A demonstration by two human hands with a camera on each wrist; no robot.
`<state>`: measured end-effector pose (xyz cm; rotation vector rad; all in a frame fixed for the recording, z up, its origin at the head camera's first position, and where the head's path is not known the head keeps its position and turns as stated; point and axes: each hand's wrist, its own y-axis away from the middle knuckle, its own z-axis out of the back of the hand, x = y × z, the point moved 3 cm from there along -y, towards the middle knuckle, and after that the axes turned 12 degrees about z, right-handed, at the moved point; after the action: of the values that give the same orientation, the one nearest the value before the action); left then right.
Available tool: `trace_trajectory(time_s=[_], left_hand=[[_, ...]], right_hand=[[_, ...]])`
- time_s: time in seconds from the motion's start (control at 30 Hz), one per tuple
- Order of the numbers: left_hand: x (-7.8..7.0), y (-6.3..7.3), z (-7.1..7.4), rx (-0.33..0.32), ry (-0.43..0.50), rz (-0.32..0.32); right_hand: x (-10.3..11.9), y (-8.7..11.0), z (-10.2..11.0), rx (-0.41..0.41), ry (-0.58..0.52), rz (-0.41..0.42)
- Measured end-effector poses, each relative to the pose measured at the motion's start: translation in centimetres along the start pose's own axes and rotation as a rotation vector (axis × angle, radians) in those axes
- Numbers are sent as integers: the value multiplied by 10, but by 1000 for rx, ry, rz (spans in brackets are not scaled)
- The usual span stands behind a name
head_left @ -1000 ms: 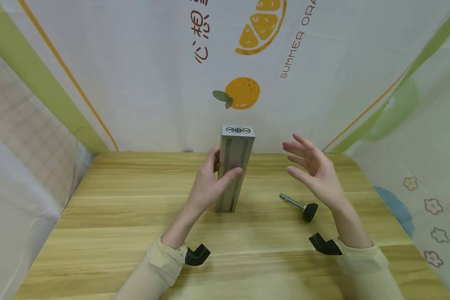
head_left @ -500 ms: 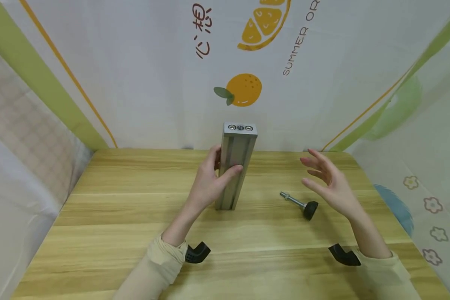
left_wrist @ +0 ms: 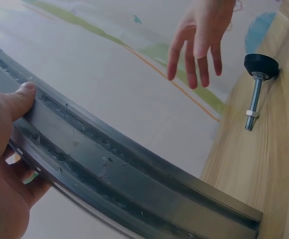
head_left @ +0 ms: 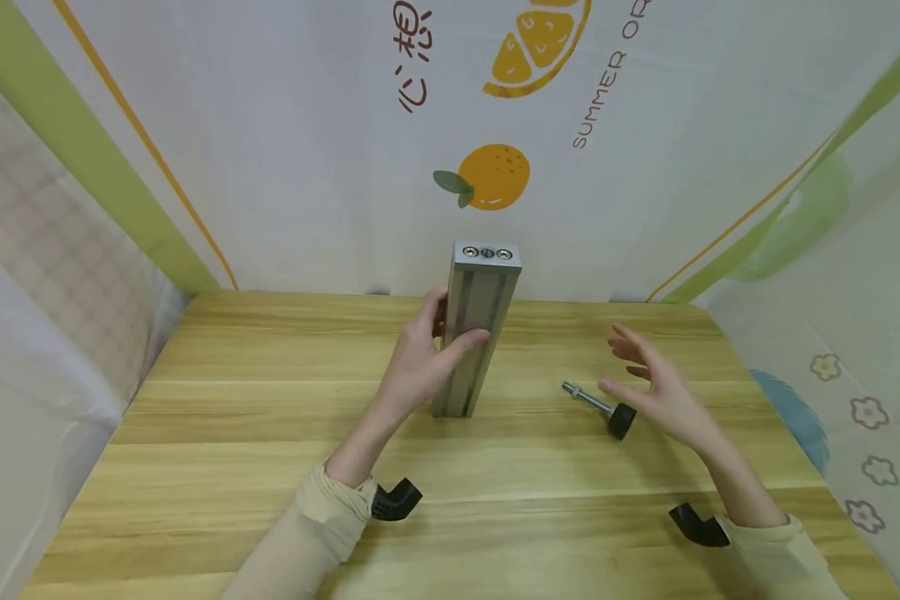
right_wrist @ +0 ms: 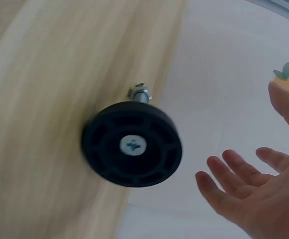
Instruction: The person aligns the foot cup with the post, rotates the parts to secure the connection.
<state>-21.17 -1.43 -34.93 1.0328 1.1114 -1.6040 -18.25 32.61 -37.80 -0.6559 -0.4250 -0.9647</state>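
An aluminium extrusion profile (head_left: 478, 312) stands upright on the wooden table, with a flat end plate on top that shows two screws and a threaded hole between them. My left hand (head_left: 425, 354) grips it around the middle, thumb across the front face and fingers behind. To the right lies a levelling foot (head_left: 598, 406), a threaded stud with a nut and a round black base. My right hand (head_left: 663, 392) hovers just beside and above that foot, fingers spread and loosely bent, holding nothing. In the right wrist view the ribbed underside of the black base (right_wrist: 132, 144) faces the camera.
The wooden table (head_left: 270, 467) meets a white printed curtain (head_left: 307, 167) along its back edge. Similar cloth hangs at both sides. A black wrist-camera mount (head_left: 396, 500) sticks out from the left sleeve, and another mount (head_left: 699, 527) from the right one.
My right hand has moved right and down, from beside the profile to near the levelling foot. The left hand keeps its grip on the profile, and the view has shifted slightly.
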Motion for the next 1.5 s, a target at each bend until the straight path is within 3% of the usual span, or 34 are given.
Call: trace_trajectory(time_s=[0.23,0.57,0.83,1.23,1.5], left_hand=[[-1,-2,2,-3,0,4],[0,-2,0,21,6,9],[0,-2,0,17,5,12],[0,-1,0,19,6,9],[1,-2,0,22,4,14]], right_hand=[[-8,5,-2,77,-52,-76],[-24,21,-10,261,8,-196],[-30,26,-18,304,25,-213],[-34,29,-20,307,90,-212],[-36,29,-20,341,55,-273]])
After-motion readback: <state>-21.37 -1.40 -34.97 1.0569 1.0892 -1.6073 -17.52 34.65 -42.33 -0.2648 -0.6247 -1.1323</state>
